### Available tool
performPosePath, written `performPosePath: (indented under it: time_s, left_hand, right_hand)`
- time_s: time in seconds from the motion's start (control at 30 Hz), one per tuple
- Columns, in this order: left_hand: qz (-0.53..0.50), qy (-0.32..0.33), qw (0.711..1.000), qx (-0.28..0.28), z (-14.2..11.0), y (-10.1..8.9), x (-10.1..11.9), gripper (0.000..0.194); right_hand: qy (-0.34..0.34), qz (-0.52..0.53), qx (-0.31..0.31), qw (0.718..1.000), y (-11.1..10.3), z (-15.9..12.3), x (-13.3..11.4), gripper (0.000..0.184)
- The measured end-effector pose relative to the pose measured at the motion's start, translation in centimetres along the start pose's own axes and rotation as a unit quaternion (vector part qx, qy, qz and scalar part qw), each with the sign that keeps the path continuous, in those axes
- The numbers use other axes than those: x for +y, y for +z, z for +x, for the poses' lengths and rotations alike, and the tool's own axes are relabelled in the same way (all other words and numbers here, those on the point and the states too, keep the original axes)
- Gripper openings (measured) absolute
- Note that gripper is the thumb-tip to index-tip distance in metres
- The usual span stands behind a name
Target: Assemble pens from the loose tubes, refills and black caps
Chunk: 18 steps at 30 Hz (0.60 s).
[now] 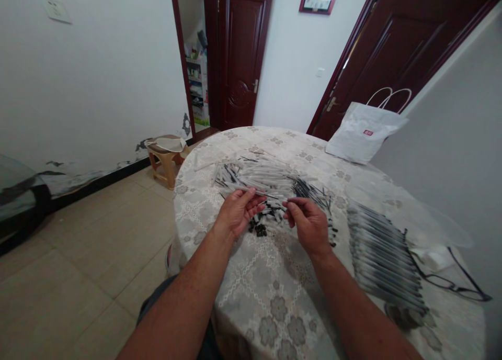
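Observation:
My left hand (240,213) is closed, palm partly up, with a thin pen tube between thumb and fingers. A slim dark pen refill (271,196) sticks out of it toward my right hand (309,223). That hand pinches at its fingertips; whatever it grips is too small to make out. Past my hands lies a loose heap of whitish pen barrels (266,171). Thin black refills (304,188) lie at the heap's right side. Small black pen parts (258,229) are gathered just below my left fingers.
A neat row of grey pens (382,255) lies on the right of the patterned tablecloth (270,297). Eyeglasses (451,285) and a clear plastic bag (423,218) are beside it. A white paper bag (364,132) stands at the back right. A stool (164,164) is left of the table.

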<state>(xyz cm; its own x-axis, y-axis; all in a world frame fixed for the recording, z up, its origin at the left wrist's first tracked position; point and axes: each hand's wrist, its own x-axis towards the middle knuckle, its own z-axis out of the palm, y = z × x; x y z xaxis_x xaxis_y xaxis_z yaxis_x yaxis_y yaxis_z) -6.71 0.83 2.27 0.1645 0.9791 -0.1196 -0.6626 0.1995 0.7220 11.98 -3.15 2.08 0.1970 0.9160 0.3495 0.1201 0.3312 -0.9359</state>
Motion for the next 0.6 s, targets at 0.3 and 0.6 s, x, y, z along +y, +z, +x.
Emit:
performPosePath:
  time_s: [0.3,0.6]
  left_hand:
    - [0.049,-0.084,0.991,-0.093,-0.7,0.2,-0.5,0.022]
    - [-0.017,-0.013,1.0,-0.017,-0.3,-0.3,1.4,0.018]
  right_hand:
    - [0.078,0.017,-0.087,0.993,1.0,-0.5,1.7,0.03]
    - [-0.027,-0.236,-0.176,0.955,-0.3,-0.1,0.6,0.017]
